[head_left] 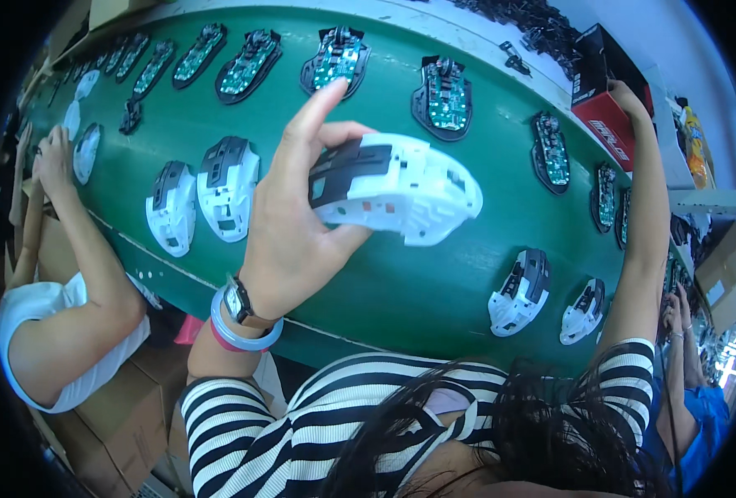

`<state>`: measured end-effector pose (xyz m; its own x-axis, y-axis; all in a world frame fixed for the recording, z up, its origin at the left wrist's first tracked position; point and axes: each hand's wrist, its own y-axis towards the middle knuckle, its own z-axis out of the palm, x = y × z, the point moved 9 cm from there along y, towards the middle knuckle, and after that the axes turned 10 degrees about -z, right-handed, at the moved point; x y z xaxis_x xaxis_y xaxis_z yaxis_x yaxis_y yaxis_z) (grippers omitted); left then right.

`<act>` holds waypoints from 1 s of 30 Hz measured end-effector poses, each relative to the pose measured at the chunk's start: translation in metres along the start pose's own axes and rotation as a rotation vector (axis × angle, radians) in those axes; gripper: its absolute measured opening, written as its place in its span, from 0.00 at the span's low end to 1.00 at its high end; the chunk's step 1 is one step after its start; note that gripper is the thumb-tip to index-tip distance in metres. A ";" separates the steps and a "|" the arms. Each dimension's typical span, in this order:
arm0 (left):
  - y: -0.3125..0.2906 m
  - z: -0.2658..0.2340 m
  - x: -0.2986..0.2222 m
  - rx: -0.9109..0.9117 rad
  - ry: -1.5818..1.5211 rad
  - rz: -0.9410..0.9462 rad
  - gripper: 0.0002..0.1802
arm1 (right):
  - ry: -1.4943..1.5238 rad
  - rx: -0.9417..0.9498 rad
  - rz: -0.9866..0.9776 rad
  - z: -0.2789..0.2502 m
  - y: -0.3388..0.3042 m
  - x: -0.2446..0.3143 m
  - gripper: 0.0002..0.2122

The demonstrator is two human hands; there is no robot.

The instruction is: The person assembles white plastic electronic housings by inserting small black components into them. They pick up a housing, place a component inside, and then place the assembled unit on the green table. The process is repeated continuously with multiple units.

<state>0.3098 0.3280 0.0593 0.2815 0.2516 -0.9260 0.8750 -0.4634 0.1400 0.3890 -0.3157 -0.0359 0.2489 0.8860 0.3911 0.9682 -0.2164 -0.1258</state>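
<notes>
1. The left hand (289, 212) is closed around a white mouse shell (426, 178), lifted above the green tabletop (401, 286)
2. The right hand (627, 100), well apart, is at the red box (607, 112); one cannot tell if it grips something
3. It would be good to hold the shell steady, without pressing it hard

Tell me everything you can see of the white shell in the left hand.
The white shell is rounded and glossy, apparently plastic, with small cutouts and a dark panel toward its left end. The left hand grips that end, and the pale rounded end points right. It lies roughly sideways in view, seemingly held above the green work surface.
</notes>
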 end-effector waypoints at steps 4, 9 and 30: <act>-0.005 0.000 0.003 0.032 -0.029 -0.030 0.56 | 0.107 0.167 0.053 0.020 -0.004 0.028 0.09; -0.008 0.004 0.020 0.102 -0.041 -0.123 0.59 | 0.043 0.040 -0.151 0.017 -0.006 0.077 0.14; 0.002 -0.001 0.010 0.147 0.011 -0.102 0.31 | 0.221 -0.431 -0.608 -0.010 -0.198 0.349 0.09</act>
<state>0.3151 0.3305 0.0510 0.1991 0.3127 -0.9287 0.8325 -0.5540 -0.0081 0.2846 0.0324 0.1342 -0.3734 0.8075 0.4566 0.8502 0.1009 0.5167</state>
